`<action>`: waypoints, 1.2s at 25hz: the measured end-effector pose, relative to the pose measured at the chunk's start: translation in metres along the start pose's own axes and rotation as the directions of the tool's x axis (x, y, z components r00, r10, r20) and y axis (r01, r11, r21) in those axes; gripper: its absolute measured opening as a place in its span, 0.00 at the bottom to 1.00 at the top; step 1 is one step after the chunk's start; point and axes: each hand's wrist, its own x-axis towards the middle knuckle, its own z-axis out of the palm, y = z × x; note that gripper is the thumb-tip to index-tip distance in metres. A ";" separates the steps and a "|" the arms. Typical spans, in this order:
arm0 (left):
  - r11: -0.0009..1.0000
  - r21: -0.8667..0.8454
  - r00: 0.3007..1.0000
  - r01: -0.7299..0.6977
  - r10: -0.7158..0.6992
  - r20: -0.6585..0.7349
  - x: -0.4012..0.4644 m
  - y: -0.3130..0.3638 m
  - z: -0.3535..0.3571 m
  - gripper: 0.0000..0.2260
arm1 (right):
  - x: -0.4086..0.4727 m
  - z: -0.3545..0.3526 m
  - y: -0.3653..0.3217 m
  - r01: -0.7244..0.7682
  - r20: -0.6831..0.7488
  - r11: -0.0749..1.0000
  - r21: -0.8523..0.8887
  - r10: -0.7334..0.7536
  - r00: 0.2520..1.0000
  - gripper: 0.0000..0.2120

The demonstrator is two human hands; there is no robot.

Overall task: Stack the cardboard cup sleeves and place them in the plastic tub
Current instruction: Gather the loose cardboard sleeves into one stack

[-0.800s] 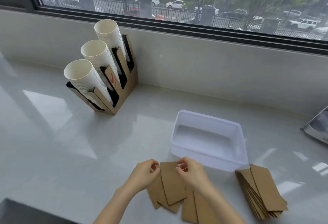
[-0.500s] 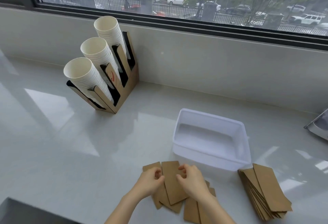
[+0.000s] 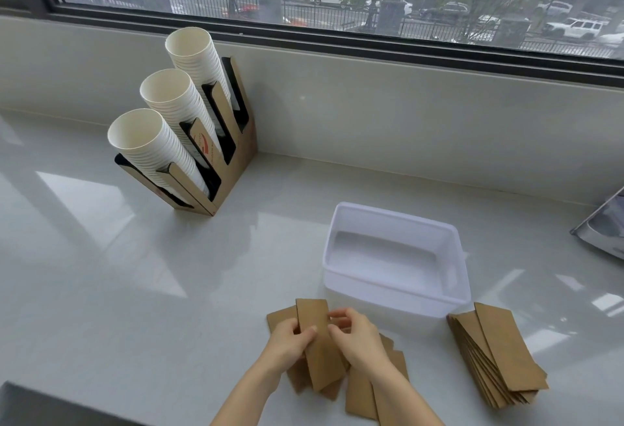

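Both hands work at the worktop's near edge: the left hand and right hand pinch one flat brown sleeve between them, thumbs on its top face, fingers curled at its long edges. That sleeve is a plain kraft strip, flattened, with slightly curved short ends, and it lies atop a few loose sleeves fanned out beneath the hands, their corners poking out on either side. Toward the right near corner sits a stack of the same sleeves, roughly squared but slipped sideways so each edge shows as a step. Just behind the hands, between the two groups and touching neither, stands the white translucent tub, rectangular with rounded corners. Well apart, toward the back left, a cardboard rack holds three tilted columns of white cups.
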 end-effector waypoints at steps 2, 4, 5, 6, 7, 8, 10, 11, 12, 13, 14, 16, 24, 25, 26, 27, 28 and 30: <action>1.000 -0.006 1.000 -0.003 0.003 -0.007 0.001 0.000 0.005 0.06 | -0.001 -0.005 0.001 0.006 -0.022 1.000 0.028 -0.005 1.000 0.13; 1.000 -0.009 1.000 -0.006 0.006 -0.002 0.000 0.002 0.009 0.06 | -0.003 -0.014 0.007 -0.018 -0.073 0.998 0.059 0.022 0.997 0.13; 1.000 -0.006 1.000 -0.005 0.005 -0.001 0.001 0.002 0.010 0.05 | -0.005 -0.019 0.012 -0.034 -0.106 0.997 0.067 0.041 0.993 0.13; 1.000 -0.004 1.000 -0.005 0.005 -0.002 0.001 0.002 0.012 0.05 | -0.007 -0.025 0.018 -0.050 -0.136 0.997 0.060 0.058 0.989 0.14; 1.000 -0.001 1.000 -0.010 0.010 -0.003 0.002 0.002 0.013 0.05 | -0.009 -0.030 0.025 -0.068 -0.159 0.997 0.029 0.072 0.985 0.14; 1.000 0.001 1.000 -0.019 0.019 -0.003 0.003 0.002 0.016 0.05 | -0.011 -0.033 0.031 -0.092 -0.179 0.995 -0.029 0.085 0.980 0.16; 0.999 0.020 0.999 -0.038 0.038 -0.011 0.005 0.002 0.020 0.07 | -0.018 -0.038 0.041 -0.160 -0.189 0.968 -0.192 0.123 0.974 0.21; 0.998 0.041 0.999 -0.044 0.045 -0.023 0.007 0.001 0.021 0.09 | -0.021 -0.039 0.044 -0.196 -0.181 0.944 -0.265 0.151 0.972 0.25; 0.997 0.060 0.998 -0.047 0.049 -0.032 0.009 0.001 0.023 0.10 | -0.024 -0.039 0.047 -0.228 -0.168 0.917 -0.326 0.181 0.969 0.30; 0.996 0.077 0.998 -0.048 0.051 -0.041 0.010 0.000 0.024 0.11 | -0.027 -0.039 0.048 -0.252 -0.160 0.894 -0.371 0.206 0.965 0.33; 0.994 0.093 0.997 -0.052 0.057 -0.051 0.011 0.000 0.025 0.11 | -0.028 -0.038 0.049 -0.269 -0.159 0.878 -0.395 0.223 0.962 0.36; 0.991 0.117 0.996 -0.060 0.067 -0.064 0.012 -0.001 0.026 0.11 | -0.029 -0.035 0.049 -0.292 -0.170 0.865 -0.408 0.242 0.955 0.39; 0.994 0.072 0.994 -0.078 0.083 -0.069 0.007 0.004 0.023 0.11 | -0.020 -0.045 0.065 -0.223 -0.119 0.963 0.150 0.241 0.963 0.22; 0.995 0.073 0.995 -0.070 0.075 -0.062 0.007 0.005 0.021 0.11 | -0.018 -0.049 0.067 -0.217 -0.098 0.939 0.266 0.250 0.963 0.18; 0.996 0.073 0.996 -0.059 0.064 -0.058 0.006 0.005 0.021 0.11 | -0.016 -0.053 0.067 -0.212 -0.078 0.902 0.375 0.259 0.963 0.16; 0.997 0.066 0.997 -0.049 0.053 -0.057 0.006 0.005 0.019 0.11 | -0.015 -0.056 0.067 -0.204 -0.055 0.856 0.475 0.261 0.964 0.13; 0.998 0.058 0.997 -0.039 0.042 -0.058 0.006 0.005 0.019 0.10 | -0.016 -0.060 0.064 -0.190 -0.029 0.806 0.561 0.249 0.968 0.10; 0.999 0.044 0.999 -0.009 0.012 -0.050 0.005 0.006 0.018 0.09 | -0.017 -0.064 0.056 -0.163 0.030 0.710 0.685 0.195 0.980 0.07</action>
